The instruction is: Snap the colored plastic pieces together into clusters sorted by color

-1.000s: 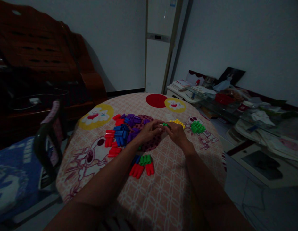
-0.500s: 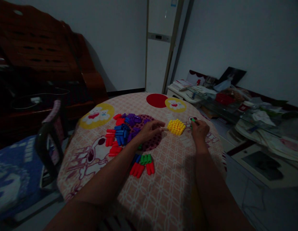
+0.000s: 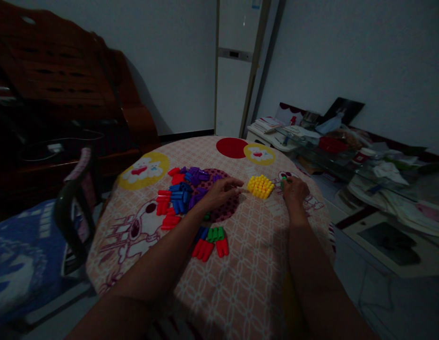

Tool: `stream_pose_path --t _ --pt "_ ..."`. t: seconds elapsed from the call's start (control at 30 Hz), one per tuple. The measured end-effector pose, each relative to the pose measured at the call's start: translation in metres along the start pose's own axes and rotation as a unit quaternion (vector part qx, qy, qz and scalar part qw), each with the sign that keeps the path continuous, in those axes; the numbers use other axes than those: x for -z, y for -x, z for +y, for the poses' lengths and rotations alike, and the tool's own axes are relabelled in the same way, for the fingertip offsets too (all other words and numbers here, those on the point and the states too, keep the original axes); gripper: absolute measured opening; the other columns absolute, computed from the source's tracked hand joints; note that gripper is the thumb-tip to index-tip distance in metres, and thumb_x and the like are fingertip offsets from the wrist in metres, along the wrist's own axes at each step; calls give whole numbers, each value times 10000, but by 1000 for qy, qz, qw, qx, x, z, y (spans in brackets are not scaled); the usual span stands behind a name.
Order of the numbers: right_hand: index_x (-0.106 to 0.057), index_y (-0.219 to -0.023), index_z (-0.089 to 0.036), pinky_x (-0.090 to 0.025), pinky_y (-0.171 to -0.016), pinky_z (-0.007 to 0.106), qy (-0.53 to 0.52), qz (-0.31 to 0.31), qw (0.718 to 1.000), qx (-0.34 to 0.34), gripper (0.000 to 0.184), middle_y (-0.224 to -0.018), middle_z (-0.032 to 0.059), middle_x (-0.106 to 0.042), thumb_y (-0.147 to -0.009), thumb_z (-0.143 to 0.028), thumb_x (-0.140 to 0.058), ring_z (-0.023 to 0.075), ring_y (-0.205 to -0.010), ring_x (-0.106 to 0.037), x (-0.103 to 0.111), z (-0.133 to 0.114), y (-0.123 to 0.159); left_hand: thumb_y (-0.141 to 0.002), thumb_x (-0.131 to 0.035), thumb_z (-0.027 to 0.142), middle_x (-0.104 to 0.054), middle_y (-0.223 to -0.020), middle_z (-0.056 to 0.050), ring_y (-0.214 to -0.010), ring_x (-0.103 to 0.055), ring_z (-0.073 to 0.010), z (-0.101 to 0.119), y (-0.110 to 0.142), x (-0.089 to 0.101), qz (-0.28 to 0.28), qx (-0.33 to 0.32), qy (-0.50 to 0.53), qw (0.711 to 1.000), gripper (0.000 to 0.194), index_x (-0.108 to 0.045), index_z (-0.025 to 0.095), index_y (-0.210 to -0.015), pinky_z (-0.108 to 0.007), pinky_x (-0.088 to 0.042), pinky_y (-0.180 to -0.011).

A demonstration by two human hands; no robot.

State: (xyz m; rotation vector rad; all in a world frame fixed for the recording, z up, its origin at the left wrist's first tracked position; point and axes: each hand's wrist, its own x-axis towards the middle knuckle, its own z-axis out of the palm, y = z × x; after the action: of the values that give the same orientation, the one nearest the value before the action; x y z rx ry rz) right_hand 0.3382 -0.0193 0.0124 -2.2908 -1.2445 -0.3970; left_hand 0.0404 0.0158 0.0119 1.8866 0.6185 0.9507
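Observation:
My left hand point(image 3: 221, 190) rests on a dark round pegboard point(image 3: 224, 210), fingers loosely curled with the tips stretched toward a cluster of yellow pegs point(image 3: 261, 186). My right hand point(image 3: 293, 190) lies to the right of the yellow pegs, fingers closed over the green pegs point(image 3: 283, 179), of which only a bit shows. Purple pegs point(image 3: 195, 176), blue pegs point(image 3: 177, 198) and red pegs point(image 3: 166, 208) lie heaped left of the board. A small group of red, green and blue pegs point(image 3: 211, 242) lies nearer to me.
The round table has a cartoon-print cloth point(image 3: 237, 278). A dark chair point(image 3: 72, 208) stands at its left, a wooden sofa point(image 3: 63, 108) behind. A low table point(image 3: 311, 141) with clutter and papers stands at the right; a tall white appliance point(image 3: 235, 66) stands at the back.
One second ago both hands met at the board's right edge over a green peg. My right hand has since moved right to the green pegs, uncovering the yellow cluster. The left hand stayed.

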Motion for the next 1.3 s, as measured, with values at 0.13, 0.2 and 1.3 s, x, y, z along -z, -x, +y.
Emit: stream_pose_path --t 0.13,0.2,1.3 --pt "-758 -1035 -171 -439 -745 323 35 -19 999 1 267 -1000 157 -742 -912 -351 -605 263 -919 -678 -3 -1 0 -843 -639 392 -733 -1084 -116 -918 -695 -213 -4 -1 1 0 5 -3 1000 396 -692 131 -1137 -340 -558 -811" --pt "-759 -1029 -176 -445 -741 327 45 -25 999 -2 271 -988 154 -744 -917 -366 -601 268 -915 -683 -4 0 0 -837 -644 400 -734 -1081 -116 -935 -696 -222 -7 -1 2 4 6 -3 1000 404 -693 132 -1135 -342 -558 -820" --pt "-779 -906 -160 -460 -698 314 33 -61 998 13 217 -937 138 -761 -770 -287 -668 254 -856 -684 19 35 -6 -832 -649 412 -746 -1023 -110 -862 -698 -201 -3 0 9 -6 25 -6 1000 391 -704 115 -1080 -307 -557 -766"
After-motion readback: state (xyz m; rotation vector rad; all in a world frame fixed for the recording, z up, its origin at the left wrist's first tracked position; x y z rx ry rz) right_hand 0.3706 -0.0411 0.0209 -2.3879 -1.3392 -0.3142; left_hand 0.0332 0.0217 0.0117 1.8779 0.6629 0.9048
